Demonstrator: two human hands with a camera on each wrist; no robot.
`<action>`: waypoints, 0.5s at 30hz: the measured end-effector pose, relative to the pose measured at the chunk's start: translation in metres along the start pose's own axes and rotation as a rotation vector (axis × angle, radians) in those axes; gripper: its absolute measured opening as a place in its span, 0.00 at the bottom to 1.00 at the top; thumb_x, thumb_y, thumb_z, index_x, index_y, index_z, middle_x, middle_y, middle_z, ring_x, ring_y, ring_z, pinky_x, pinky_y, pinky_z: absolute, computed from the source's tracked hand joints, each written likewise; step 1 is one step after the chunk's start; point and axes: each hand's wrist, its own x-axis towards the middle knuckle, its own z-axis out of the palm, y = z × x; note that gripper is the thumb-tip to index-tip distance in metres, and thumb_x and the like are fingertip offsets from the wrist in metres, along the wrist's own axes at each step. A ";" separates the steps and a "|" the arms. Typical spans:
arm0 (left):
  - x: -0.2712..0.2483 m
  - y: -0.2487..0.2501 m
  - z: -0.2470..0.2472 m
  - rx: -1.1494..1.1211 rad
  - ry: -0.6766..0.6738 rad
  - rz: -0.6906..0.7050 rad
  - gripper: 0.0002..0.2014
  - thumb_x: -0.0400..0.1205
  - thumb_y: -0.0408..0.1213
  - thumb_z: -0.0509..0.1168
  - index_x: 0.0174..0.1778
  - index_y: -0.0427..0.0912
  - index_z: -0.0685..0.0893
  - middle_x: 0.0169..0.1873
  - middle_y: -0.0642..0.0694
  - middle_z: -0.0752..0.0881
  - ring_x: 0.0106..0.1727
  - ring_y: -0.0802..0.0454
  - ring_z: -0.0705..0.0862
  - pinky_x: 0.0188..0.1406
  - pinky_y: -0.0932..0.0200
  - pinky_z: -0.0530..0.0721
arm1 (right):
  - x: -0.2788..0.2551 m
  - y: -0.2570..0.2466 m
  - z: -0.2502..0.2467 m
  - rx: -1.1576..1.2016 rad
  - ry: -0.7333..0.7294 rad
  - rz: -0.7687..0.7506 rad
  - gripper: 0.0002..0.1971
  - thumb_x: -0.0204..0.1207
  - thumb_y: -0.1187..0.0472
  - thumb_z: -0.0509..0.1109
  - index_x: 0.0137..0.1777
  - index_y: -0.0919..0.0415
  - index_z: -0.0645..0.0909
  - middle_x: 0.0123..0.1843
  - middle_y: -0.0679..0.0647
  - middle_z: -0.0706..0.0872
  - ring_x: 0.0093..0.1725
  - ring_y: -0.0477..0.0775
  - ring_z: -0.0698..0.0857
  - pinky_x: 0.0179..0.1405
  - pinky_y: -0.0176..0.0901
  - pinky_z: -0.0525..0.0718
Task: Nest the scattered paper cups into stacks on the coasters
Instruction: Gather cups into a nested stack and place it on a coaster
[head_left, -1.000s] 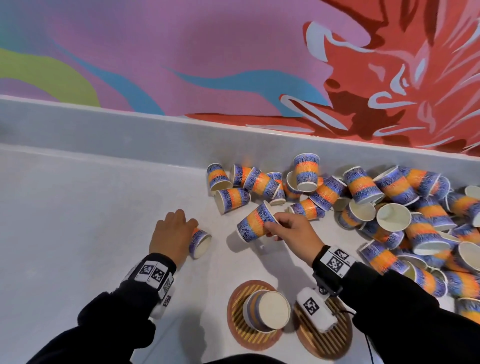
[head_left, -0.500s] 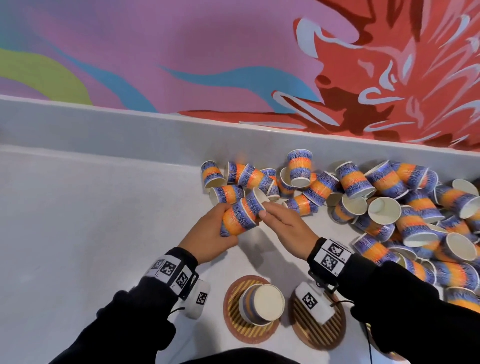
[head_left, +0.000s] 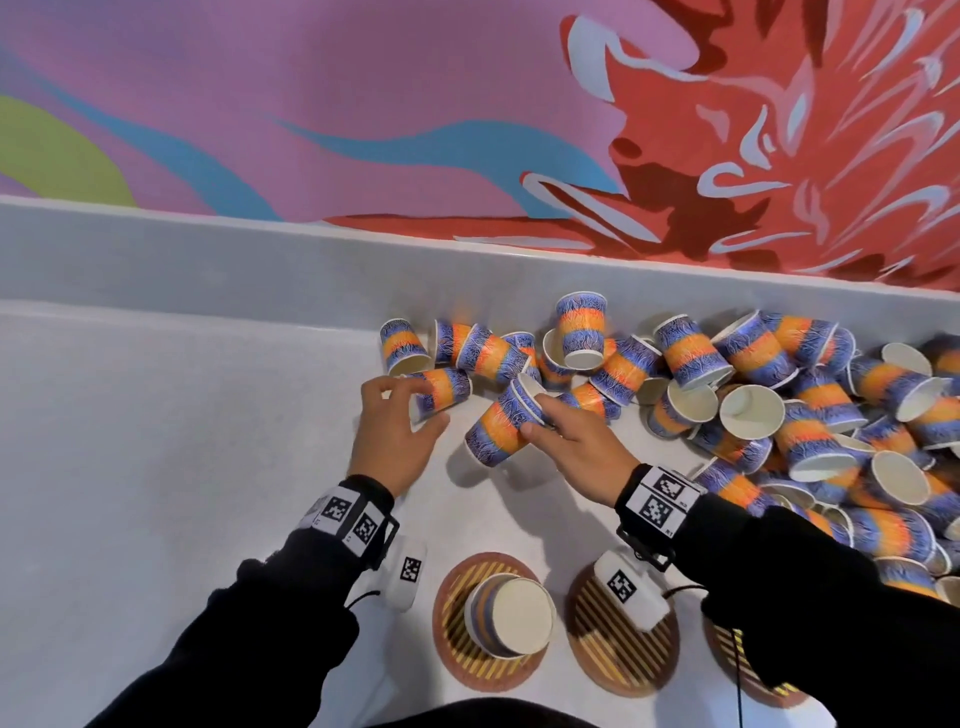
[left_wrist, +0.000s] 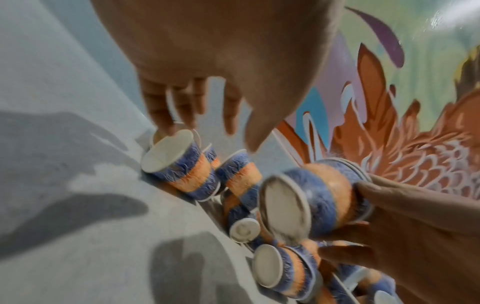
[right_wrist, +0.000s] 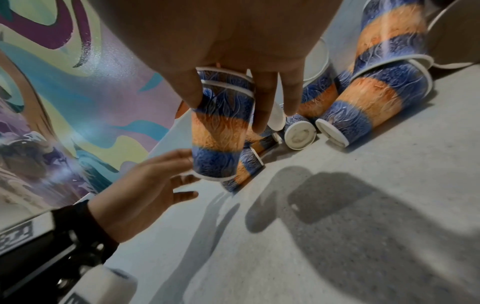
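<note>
My right hand grips two nested blue-and-orange paper cups near their rims, tilted, just above the counter; the right wrist view shows both rims of the nested cups. To their left, my left hand hovers with fingers spread over a cup lying on its side, holding nothing. In the left wrist view its fingertips reach the far end of that lying cup. A short stack of upside-down cups stands on the left coaster.
Many loose cups are heaped from the centre to the right edge against the grey ledge. A second striped coaster lies partly under my wrist camera. A third coaster peeks from under my right sleeve.
My left hand carried its cup over, nested it with the one in my right hand and let go. It has since moved up-left over another lying cup.
</note>
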 end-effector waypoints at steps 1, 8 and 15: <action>0.006 -0.004 0.002 0.034 -0.029 -0.011 0.18 0.83 0.42 0.76 0.69 0.52 0.84 0.73 0.46 0.71 0.65 0.46 0.82 0.69 0.54 0.79 | 0.000 0.001 -0.001 -0.020 0.011 -0.010 0.13 0.86 0.50 0.66 0.60 0.60 0.84 0.53 0.54 0.90 0.54 0.53 0.87 0.58 0.58 0.84; 0.016 -0.008 0.012 0.066 -0.041 -0.066 0.20 0.81 0.36 0.78 0.70 0.44 0.87 0.64 0.45 0.87 0.60 0.51 0.84 0.57 0.67 0.75 | 0.007 0.006 -0.001 -0.147 0.129 0.077 0.12 0.77 0.53 0.81 0.57 0.56 0.88 0.61 0.53 0.72 0.57 0.48 0.78 0.59 0.30 0.75; 0.014 0.011 -0.003 -0.121 0.216 -0.112 0.09 0.78 0.32 0.78 0.39 0.53 0.93 0.40 0.53 0.93 0.44 0.56 0.91 0.45 0.65 0.87 | 0.008 0.010 0.002 -0.035 0.138 0.111 0.30 0.60 0.61 0.90 0.50 0.42 0.72 0.61 0.54 0.78 0.55 0.51 0.78 0.46 0.31 0.74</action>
